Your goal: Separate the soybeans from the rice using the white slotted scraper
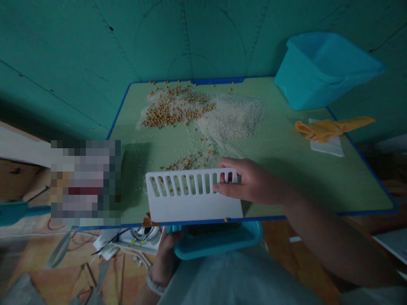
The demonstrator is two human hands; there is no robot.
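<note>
My right hand grips the right end of a white slotted scraper board, held upright at the near edge of the green table. Below that edge my left hand holds a teal container by its left rim. A few brown beans lie just beyond the scraper. Farther back lie a pile of brown beans and a spread of white rice.
A tilted blue plastic tub stands at the table's far right. An orange cloth lies on a white paper near the right edge. Cables and a white device sit on the floor at the left. A blurred patch covers the table's left corner.
</note>
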